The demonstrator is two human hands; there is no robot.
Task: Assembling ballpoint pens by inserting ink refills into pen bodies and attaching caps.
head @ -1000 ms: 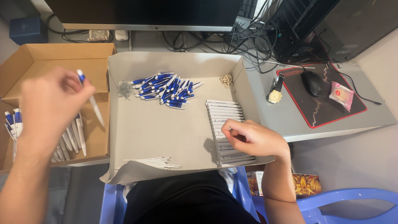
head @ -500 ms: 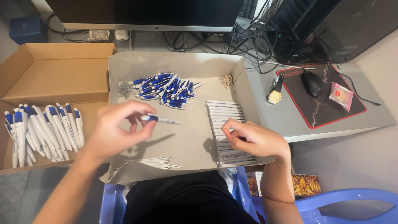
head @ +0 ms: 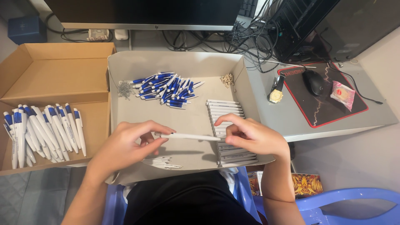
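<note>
My left hand point(head: 127, 146) and my right hand point(head: 252, 135) hold the two ends of one white pen barrel point(head: 189, 136), level above the grey cardboard tray point(head: 183, 62). Under my right hand lies a neat row of white pen barrels point(head: 225, 109). A heap of blue pen tips point(head: 166, 88) lies at the back of the tray, with small metal springs point(head: 124, 88) to its left and tiny beige parts point(head: 227, 79) to its right. Thin white refills point(head: 162, 162) lie near the tray's front edge. Finished blue and white pens point(head: 41, 129) fill the brown box point(head: 54, 71) at left.
A monitor point(head: 146, 12) and tangled cables stand behind the tray. To the right are a black mouse point(head: 313, 81) on a red-edged mat, a wristwatch point(head: 276, 92), a pink packet point(head: 343, 95) and a dark computer case. A blue plastic chair point(head: 346, 200) is below right.
My left hand left a finished pen in the brown box, came back over the tray and now meets my right hand, which has lifted a white barrel from the row.
</note>
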